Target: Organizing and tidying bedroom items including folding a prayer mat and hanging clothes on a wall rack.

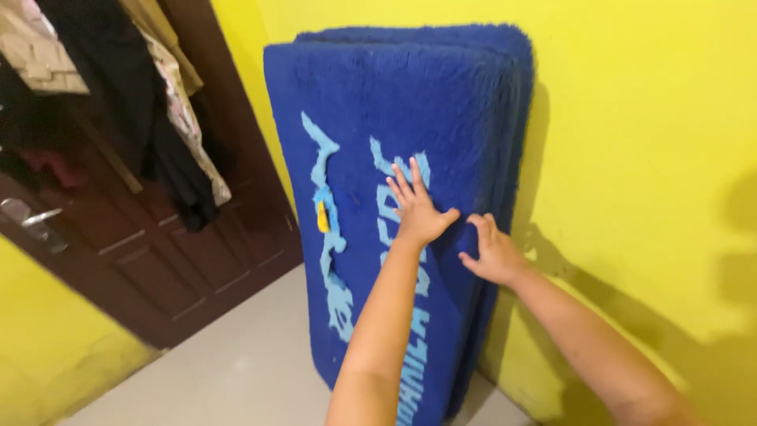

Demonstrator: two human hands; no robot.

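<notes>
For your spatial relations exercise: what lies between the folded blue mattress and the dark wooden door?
In the head view, only bare yellow wall and pale floor separate the mattress from the door.

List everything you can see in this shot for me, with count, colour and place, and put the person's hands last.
folded plush mattress: one, deep blue with light blue lettering and a small yellow mark, standing upright against the wall, centre
wall: yellow, behind and right of the mattress, also lower left
door: one, dark brown wood, left, with a silver lever handle
hanging clothes: several, black, beige and floral, on the door, upper left
floor: pale grey, bottom centre
left hand: one, fingers spread, palm flat on the mattress front
right hand: one, fingers on the mattress's right edge
</notes>
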